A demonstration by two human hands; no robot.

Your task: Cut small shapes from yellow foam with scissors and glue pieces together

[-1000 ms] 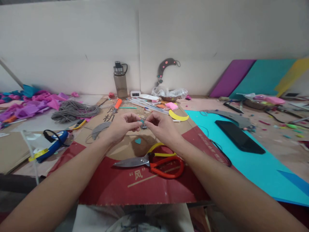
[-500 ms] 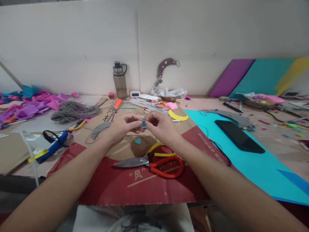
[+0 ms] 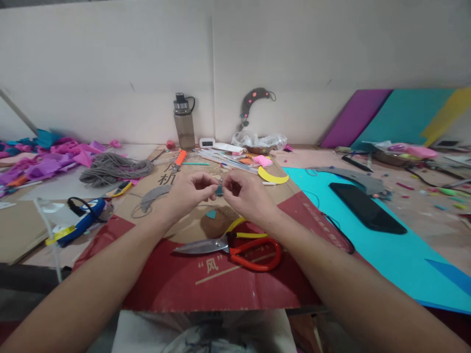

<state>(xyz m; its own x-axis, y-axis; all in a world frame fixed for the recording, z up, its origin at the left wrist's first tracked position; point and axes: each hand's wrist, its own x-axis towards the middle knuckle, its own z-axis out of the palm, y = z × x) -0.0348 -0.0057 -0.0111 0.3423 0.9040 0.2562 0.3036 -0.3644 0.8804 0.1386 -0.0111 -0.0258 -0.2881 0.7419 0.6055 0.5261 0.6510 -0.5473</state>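
Above the cardboard sheet (image 3: 150, 267), my left hand (image 3: 191, 192) and my right hand (image 3: 247, 193) meet with thumbs and fingers pinched. A small teal piece (image 3: 220, 190) shows between the fingertips; its shape is mostly hidden. Just below the hands lies a teal heart cutout (image 3: 211, 214). Scissors (image 3: 222, 243) with red and yellow handles rest nearer me, blades pointing left. A grey felt crescent (image 3: 153, 195) with a cord loop is beside my left wrist. Beyond my right hand is a yellow crescent (image 3: 273, 176).
A water bottle (image 3: 184, 125) stands at the back by the wall, near an orange cutter (image 3: 180, 159). Grey cord (image 3: 116, 169) is bundled at left. To the right, a black phone (image 3: 367, 208) lies on a turquoise sheet (image 3: 397, 260). A decorated grey crescent (image 3: 253, 100) hangs on the wall.
My left fingers have closed into a tighter pinch, and less of the teal piece shows. The whole view has shifted very slightly.
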